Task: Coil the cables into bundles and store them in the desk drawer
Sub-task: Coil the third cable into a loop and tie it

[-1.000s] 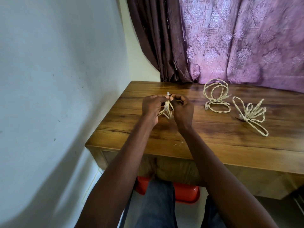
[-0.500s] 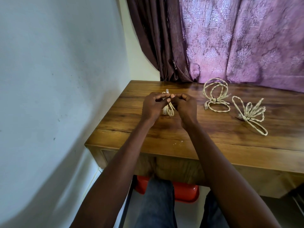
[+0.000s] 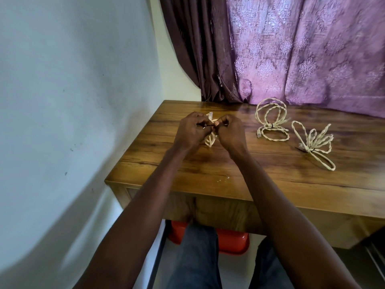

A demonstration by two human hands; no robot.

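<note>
Over the left part of the wooden desk [image 3: 208, 170], my left hand [image 3: 190, 132] and my right hand [image 3: 230, 132] hold a small coil of cream twisted cable [image 3: 210, 140] between them. Each hand pinches an end of a thin dark tie [image 3: 62, 126] stretched across the coil. Most of the coil is hidden behind my fingers; loops show below them and one end pokes up above. Two tied bundles lie to the right: a looped bundle [image 3: 270, 122] and a fanned bundle [image 3: 314, 142].
A white wall runs close along the left edge of the desk. Purple curtains [image 3: 302, 49] hang behind it. The drawer front [image 3: 218, 211] below the desk's near edge is closed. A red tub [image 3: 233, 240] sits on the floor under the desk, by my knees.
Both hands have shifted slightly on the coil. The dark tie now shows stretched between their fingertips. The two bundles on the right have not moved.
</note>
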